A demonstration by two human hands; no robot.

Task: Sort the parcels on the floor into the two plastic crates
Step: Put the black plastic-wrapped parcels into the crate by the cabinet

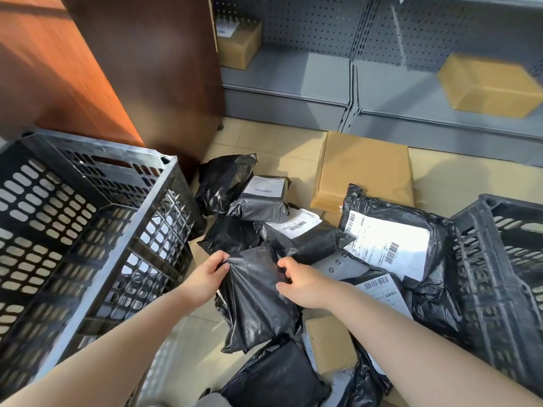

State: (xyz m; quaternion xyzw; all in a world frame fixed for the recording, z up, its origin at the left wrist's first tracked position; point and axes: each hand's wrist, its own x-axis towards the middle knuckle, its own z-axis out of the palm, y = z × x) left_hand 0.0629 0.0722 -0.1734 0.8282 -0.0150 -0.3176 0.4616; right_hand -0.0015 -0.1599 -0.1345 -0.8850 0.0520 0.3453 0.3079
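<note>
Gripping from both sides, the two hands have a black plastic parcel [258, 301] right in the middle of the heap on the floor. Left hand [205, 277] pinches the upper left edge, fingers curled into the crinkled film; right hand [299, 284] clamps the opposite edge, thumb on top and fingers bent round the plastic. The parcel lies lengthwise toward the person, its lower end resting on another dark bag [276, 377] near the bottom of the view.

Around it, plenty more to sort! A grey labelled packet [264, 198] sits behind, with a black bag [223, 180] to its left, against the foot of the wooden cabinet [117, 69]. A larger black bag with a big white label [393, 239] leans against the right crate [499, 259]. Between them lies a labelled black parcel [299, 233]. A flat brown cardboard parcel [364, 171] lies further back on the tiled floor [244, 136], and a small brown box [329, 345] sits just beside the right forearm.

Left crate [88, 230], black and perforated, stands tall at the person's left, just beside the pile. Behind everything, grey metal shelving [293, 77] carries two cardboard boxes [238, 45], well apart from each other; the right-hand one is blurred.
</note>
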